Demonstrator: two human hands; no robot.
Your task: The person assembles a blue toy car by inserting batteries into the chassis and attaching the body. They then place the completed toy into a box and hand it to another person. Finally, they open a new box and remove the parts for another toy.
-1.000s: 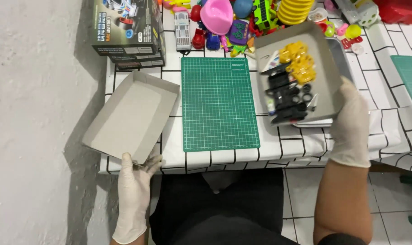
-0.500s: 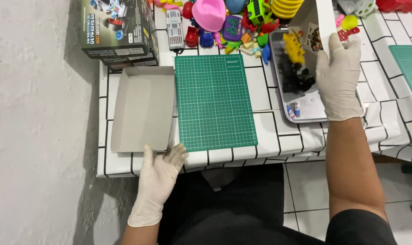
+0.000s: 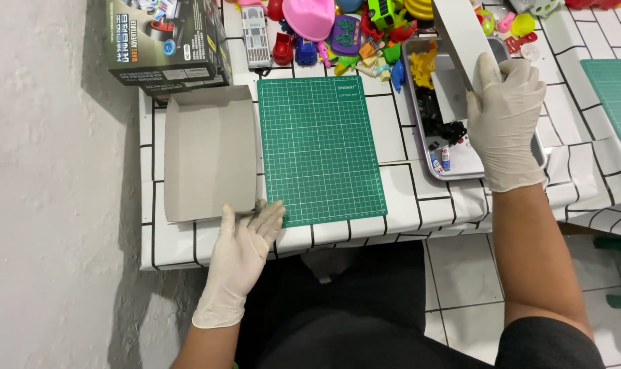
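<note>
A white tiled table (image 3: 406,198) carries a green cutting mat (image 3: 321,147), grey box lid (image 3: 208,154), metal tray (image 3: 461,164), and toys (image 3: 351,34).

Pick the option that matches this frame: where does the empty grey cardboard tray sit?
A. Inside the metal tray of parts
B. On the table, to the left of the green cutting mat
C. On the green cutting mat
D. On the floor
B: the cardboard tray lies flat on the table beside the left edge of the cutting mat, with the left hand at its near corner.

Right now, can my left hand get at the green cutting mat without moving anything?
Probably yes: the left hand rests at the table edge beside the green cutting mat, whose surface lies bare, and the grey cardboard tray sits off to its side.
</note>
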